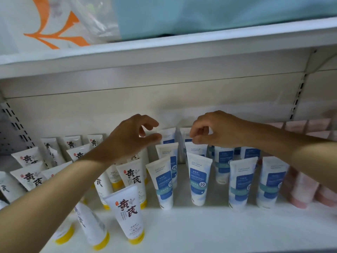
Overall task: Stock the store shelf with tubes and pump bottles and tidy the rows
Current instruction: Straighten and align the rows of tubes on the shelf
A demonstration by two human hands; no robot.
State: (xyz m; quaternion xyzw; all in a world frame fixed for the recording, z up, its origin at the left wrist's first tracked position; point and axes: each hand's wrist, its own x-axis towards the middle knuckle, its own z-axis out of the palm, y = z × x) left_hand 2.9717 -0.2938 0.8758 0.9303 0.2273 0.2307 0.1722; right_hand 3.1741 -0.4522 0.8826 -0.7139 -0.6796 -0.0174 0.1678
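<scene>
Both hands over the white shelf (209, 227): left hand (131, 137) half-curled, thumb and fingers apart, holding nothing, above the yellow-capped tubes (127, 214); right hand (215, 132) fingertips pinched at the top edge of a rear blue-label tube (196, 149), pink tubes (300, 189) far right.

Left hand (133, 136) hovers with curled fingers over the yellow-capped tubes (125, 214); right hand (217, 130) pinches a blue tube's (196, 149) top edge; pink tubes (300, 190) stand rightmost on the shelf (218, 232).
</scene>
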